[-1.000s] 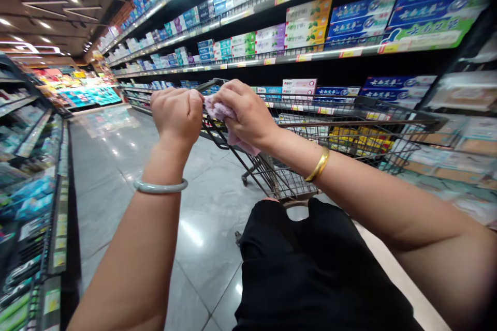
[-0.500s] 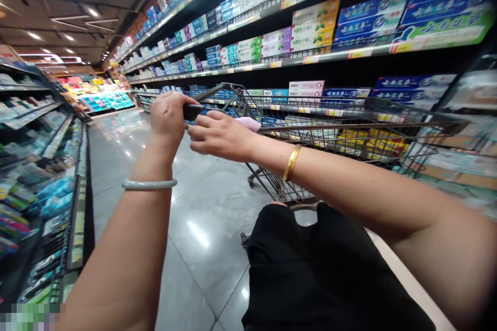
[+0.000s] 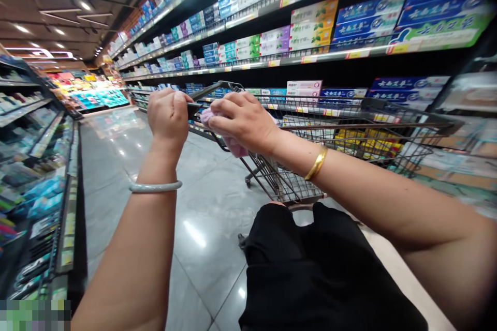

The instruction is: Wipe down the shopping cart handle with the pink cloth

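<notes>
A dark wire shopping cart (image 3: 295, 181) stands in front of me, side-on, its basket reaching off to the right. My left hand (image 3: 169, 116) is closed around the left end of the cart's dark handle bar (image 3: 193, 107). In my right hand (image 3: 246, 119) is a pink-purple cloth (image 3: 236, 147), pressed against the handle just right of my left hand. Part of the cloth hangs below the fingers, and the palm side is hidden. My left wrist has a pale bangle, my right a gold one.
Long shelves (image 3: 264, 59) of toothpaste boxes (image 3: 310, 26) run along the right behind the cart. Another shelf unit (image 3: 64, 191) with packaged goods lines the left. Shiny grey floor tiles (image 3: 190, 274) lie between. A lit display (image 3: 99, 97) stands at the aisle's far end.
My right hand has moved right along the handle, away from my left hand, and more of the cloth shows beneath it. The left hand still grips the bar.
</notes>
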